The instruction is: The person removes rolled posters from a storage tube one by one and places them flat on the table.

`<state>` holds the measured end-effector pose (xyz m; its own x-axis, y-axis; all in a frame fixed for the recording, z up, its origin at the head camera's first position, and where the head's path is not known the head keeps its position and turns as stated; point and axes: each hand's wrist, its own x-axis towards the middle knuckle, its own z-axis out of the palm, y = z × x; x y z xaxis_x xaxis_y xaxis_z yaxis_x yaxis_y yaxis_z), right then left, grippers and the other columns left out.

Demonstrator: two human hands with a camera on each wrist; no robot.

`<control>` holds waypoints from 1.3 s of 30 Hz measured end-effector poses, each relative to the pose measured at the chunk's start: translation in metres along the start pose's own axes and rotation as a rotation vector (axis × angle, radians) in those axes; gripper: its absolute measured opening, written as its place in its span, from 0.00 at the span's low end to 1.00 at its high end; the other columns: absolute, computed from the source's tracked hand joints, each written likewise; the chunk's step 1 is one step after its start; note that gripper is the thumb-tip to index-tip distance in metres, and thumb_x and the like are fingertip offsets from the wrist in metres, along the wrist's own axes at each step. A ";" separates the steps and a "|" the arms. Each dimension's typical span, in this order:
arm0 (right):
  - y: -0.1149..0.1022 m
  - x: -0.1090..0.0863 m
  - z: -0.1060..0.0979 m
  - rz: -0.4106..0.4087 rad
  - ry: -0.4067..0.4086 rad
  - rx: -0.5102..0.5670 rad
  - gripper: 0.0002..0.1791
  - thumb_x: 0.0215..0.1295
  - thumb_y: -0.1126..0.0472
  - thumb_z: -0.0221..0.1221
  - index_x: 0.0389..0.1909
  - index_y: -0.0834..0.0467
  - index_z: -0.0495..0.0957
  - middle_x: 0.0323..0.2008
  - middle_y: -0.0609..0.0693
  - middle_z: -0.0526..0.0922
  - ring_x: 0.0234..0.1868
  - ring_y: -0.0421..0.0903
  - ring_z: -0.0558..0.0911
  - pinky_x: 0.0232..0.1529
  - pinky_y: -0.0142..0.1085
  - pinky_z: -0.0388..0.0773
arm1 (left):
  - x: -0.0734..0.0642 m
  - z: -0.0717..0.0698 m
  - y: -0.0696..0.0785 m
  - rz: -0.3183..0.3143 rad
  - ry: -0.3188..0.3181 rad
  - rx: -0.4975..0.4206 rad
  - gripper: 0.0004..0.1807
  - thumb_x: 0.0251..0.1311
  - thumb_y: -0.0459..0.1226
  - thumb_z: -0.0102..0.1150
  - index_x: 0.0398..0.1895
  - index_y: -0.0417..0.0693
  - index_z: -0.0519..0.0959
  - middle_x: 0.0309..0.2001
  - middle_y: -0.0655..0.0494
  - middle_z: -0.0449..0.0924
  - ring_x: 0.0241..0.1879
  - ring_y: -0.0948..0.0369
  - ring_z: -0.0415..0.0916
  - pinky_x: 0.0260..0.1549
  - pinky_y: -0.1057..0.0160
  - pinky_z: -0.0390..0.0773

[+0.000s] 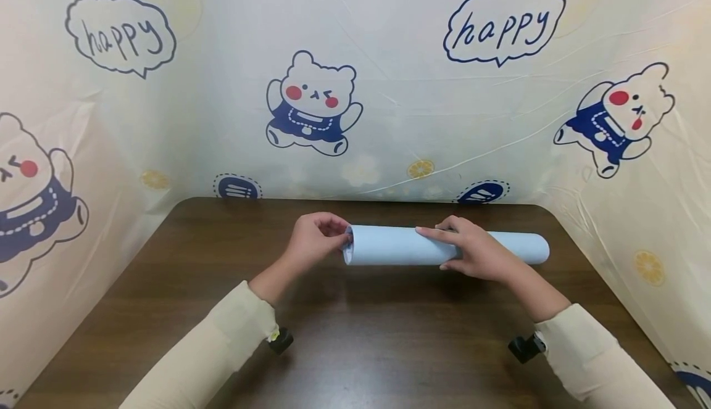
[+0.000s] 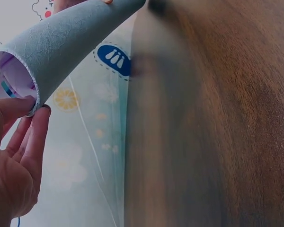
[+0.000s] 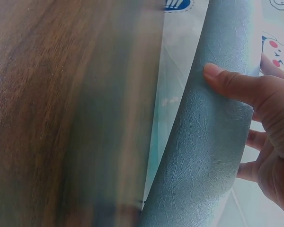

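Observation:
A light blue rolled-up sheet [image 1: 397, 246] with a finely creased surface lies sideways over the far part of the table. My left hand [image 1: 313, 239] is at its open left end. In the left wrist view, the thumb of the left hand [image 2: 19, 163] goes inside the rim and the fingers stay outside, pinching the edge. Coloured marks show on the pale inside of the roll [image 2: 61, 45]. Right of the middle, my right hand [image 1: 474, 250] holds the roll from around its side. The right wrist view has the right thumb [image 3: 232, 85] pressed along the outer surface.
The dark brown wooden table [image 1: 355, 329] has its far edge just behind the roll. A pale cloth backdrop [image 1: 400, 125] with cartoon bears and "happy" bubbles hangs behind and on both sides. Small black devices [image 1: 281, 340] sit at both sleeve cuffs.

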<state>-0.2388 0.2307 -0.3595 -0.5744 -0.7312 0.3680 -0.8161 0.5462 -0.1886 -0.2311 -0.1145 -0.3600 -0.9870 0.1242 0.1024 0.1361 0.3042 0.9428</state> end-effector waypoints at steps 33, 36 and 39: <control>0.000 -0.009 0.006 -0.020 0.008 -0.073 0.49 0.41 0.60 0.79 0.68 0.44 0.69 0.48 0.55 0.76 0.46 0.49 0.77 0.43 0.45 0.78 | -0.011 -0.028 -0.012 0.020 -0.038 -0.010 0.12 0.55 0.26 0.68 0.42 0.43 0.87 0.46 0.46 0.84 0.39 0.50 0.84 0.36 0.48 0.83; 0.002 -0.011 0.007 -0.015 0.009 -0.098 0.49 0.42 0.60 0.79 0.68 0.43 0.69 0.48 0.56 0.76 0.45 0.50 0.77 0.42 0.45 0.78 | -0.012 -0.036 -0.017 0.021 -0.019 -0.002 0.12 0.54 0.26 0.68 0.42 0.42 0.87 0.46 0.45 0.83 0.40 0.49 0.84 0.35 0.48 0.83; 0.004 -0.012 0.008 -0.022 0.003 -0.115 0.49 0.43 0.60 0.78 0.69 0.42 0.68 0.48 0.56 0.76 0.45 0.50 0.77 0.42 0.45 0.78 | -0.013 -0.043 -0.022 0.018 -0.003 -0.002 0.12 0.54 0.25 0.67 0.43 0.41 0.86 0.46 0.44 0.83 0.40 0.49 0.83 0.36 0.48 0.83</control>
<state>-0.2357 0.2386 -0.3716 -0.5564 -0.7421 0.3737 -0.8156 0.5738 -0.0747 -0.2247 -0.1639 -0.3687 -0.9841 0.1328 0.1181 0.1534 0.2999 0.9416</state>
